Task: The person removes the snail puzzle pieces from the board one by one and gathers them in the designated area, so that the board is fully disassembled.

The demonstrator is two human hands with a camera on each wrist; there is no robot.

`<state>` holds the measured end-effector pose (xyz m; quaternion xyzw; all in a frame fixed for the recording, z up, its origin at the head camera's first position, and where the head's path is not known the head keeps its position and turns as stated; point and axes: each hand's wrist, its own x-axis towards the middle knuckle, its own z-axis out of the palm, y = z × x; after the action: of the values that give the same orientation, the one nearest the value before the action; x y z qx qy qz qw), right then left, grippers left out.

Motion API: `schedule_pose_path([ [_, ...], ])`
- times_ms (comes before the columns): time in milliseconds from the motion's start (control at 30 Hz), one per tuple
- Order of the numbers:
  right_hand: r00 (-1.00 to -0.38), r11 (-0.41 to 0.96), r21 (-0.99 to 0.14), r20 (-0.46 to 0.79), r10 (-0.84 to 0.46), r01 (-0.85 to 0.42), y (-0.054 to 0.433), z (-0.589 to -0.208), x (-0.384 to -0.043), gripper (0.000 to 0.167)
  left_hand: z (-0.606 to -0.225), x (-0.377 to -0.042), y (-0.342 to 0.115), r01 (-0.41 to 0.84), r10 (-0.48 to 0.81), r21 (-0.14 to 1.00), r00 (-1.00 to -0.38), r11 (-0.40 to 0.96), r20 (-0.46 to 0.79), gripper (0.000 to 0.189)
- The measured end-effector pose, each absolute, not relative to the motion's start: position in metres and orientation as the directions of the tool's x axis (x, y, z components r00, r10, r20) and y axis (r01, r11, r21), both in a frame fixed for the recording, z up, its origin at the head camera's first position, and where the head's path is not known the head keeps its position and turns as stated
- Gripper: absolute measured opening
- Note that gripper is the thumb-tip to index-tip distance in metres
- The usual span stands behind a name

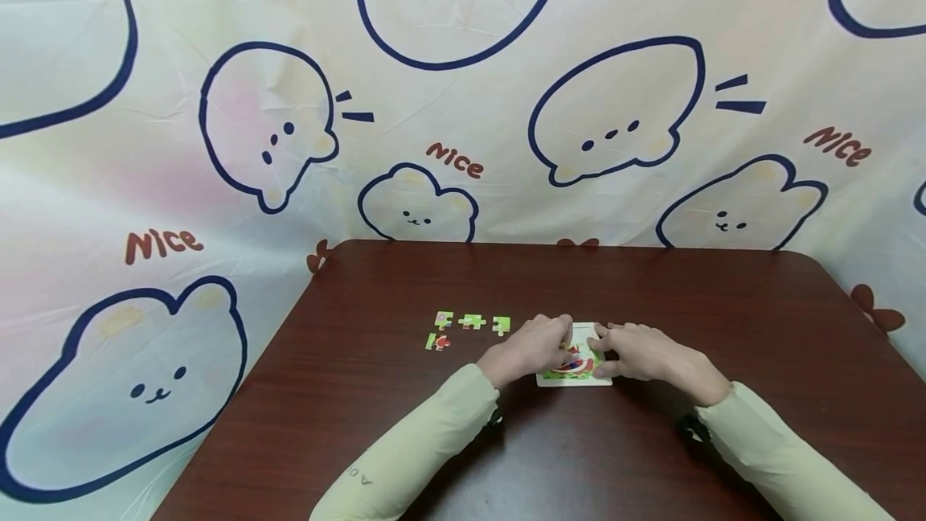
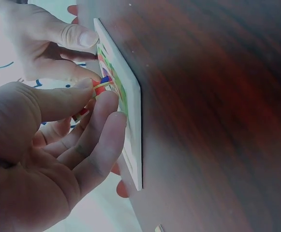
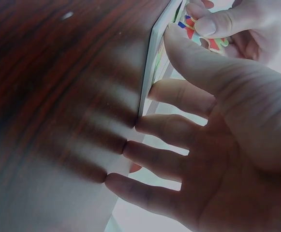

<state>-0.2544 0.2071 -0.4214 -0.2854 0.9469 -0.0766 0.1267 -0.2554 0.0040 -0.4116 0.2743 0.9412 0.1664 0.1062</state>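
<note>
A small puzzle board with a white border and a coloured picture lies flat on the table. My left hand is over its left side. Between thumb and fingers it pinches a red and blue jigsaw piece, held at the picture surface; the same jigsaw piece shows in the right wrist view. At the board's right edge is my right hand. Its thumb touches the border, and the other fingers extend with their tips on the tabletop and by the board's side. Fingers cover part of the picture.
Several loose green jigsaw pieces lie left of the board, one with a red patch. The dark brown table has a glossy surface. Behind it hangs a pale cloth with cartoon outlines.
</note>
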Motion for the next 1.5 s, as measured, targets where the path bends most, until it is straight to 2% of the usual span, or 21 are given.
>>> schedule_pose_path([
  [333,-0.809,0.816,-0.191,-0.134,-0.572,-0.545,0.205,-0.423,-0.253,0.048,-0.419,-0.254,0.005,0.581,0.627,0.309,-0.775,0.753,-0.073,0.005],
  [700,-0.838,0.838,-0.185,-0.103,-0.536,-0.513,0.2,-0.426,-0.254,0.045,-0.41,-0.251,0.004,0.554,0.604,0.322,-0.794,0.768,-0.076,0.007],
  [1000,-0.836,0.837,-0.197,-0.114,-0.537,-0.511,0.201,-0.425,-0.254,0.046,-0.4,-0.254,-0.002,0.568,0.625,0.319,-0.774,0.759,-0.107,0.009],
  [1100,-0.833,0.834,-0.213,-0.125,-0.539,-0.508,0.202,-0.425,-0.254,0.045,-0.397,-0.256,-0.008,0.588,0.638,0.314,-0.765,0.746,-0.084,0.009],
  [1300,-0.823,0.826,-0.232,-0.138,-0.55,-0.513,0.203,-0.422,-0.255,0.044,-0.389,-0.261,-0.026,0.59,0.644,0.335,-0.761,0.735,-0.072,0.02],
  [1500,-0.813,0.82,-0.219,-0.147,-0.563,-0.528,0.205,-0.421,-0.255,0.042,-0.384,-0.269,-0.049,0.561,0.614,0.347,-0.787,0.751,-0.057,0.013],
])
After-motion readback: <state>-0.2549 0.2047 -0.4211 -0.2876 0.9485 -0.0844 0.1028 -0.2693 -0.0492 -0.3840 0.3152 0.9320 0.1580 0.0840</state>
